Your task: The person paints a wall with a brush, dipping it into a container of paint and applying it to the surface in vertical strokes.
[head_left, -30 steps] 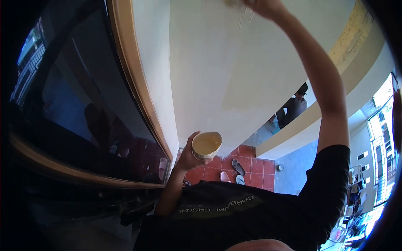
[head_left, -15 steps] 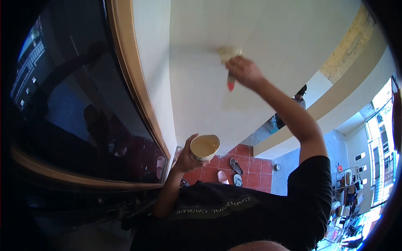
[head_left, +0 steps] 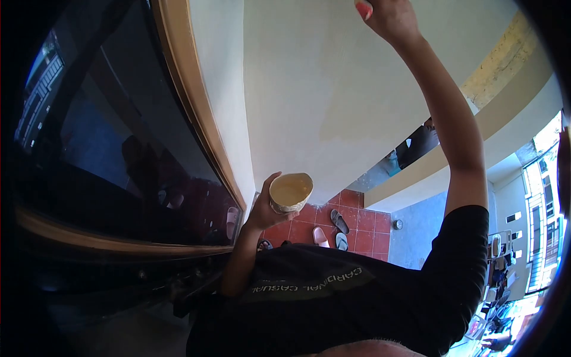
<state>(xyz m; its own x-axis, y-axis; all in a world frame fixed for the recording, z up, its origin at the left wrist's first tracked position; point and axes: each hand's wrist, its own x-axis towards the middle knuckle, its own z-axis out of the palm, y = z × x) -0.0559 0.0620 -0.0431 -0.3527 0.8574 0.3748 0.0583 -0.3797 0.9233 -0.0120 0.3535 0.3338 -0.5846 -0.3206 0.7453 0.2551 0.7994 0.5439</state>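
My left hand (head_left: pixel 265 211) is wrapped around a small round tub of pale yellow paint (head_left: pixel 290 189), held upright at chest height with paint smeared on its side. High at the top edge of the view, my right hand (head_left: pixel 395 19) grips a paintbrush, of which only the red handle end (head_left: pixel 364 9) shows. The bristles are out of frame. In front of me rises a cream wall (head_left: pixel 297 101), with a slightly darker patch toward its right side.
A dark glass pane in a wooden frame (head_left: pixel 189 89) runs along the left. Slippers (head_left: pixel 339 221) lie on the red tiled floor (head_left: pixel 303 231) below. Beyond a cream ledge (head_left: pixel 410 184) on the right, another person (head_left: pixel 419 146) is partly visible. Chairs and clutter (head_left: pixel 499 262) stand farther right.
My right hand has moved up and to the right with the paintbrush, carrying its bristles out of view. The tub in my left hand has barely shifted. More of the other person shows.
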